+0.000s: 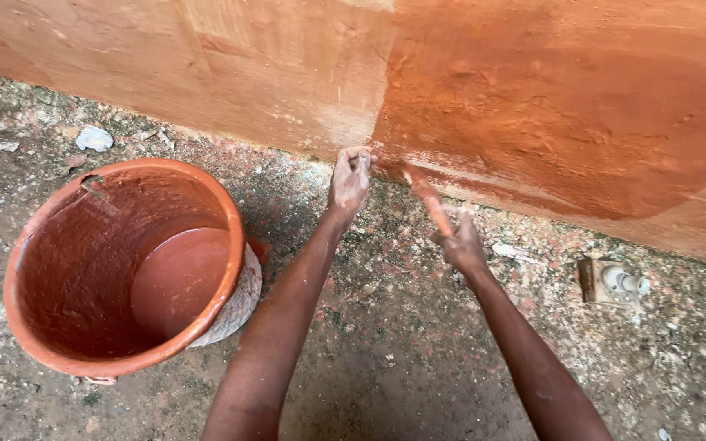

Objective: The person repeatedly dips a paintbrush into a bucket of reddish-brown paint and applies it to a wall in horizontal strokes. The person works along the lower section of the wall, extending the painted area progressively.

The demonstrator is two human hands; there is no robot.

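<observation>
- Brush [428, 200], coated in red-brown paint, is gripped in the closed right hand [461, 243]; its long axis is tilted up and to the left, tip touching the foot of the wall [288, 73].
- Left hand [349, 178] is pressed against the wall just left of the brush tip, fingers curled; nothing is seen held in it.
- Bucket [38, 347] of paint is stood on the ground [402, 359], left of the left arm, nearer that hand.
- Small pipe fitting [614, 282] is noted to the right, well apart.
</observation>
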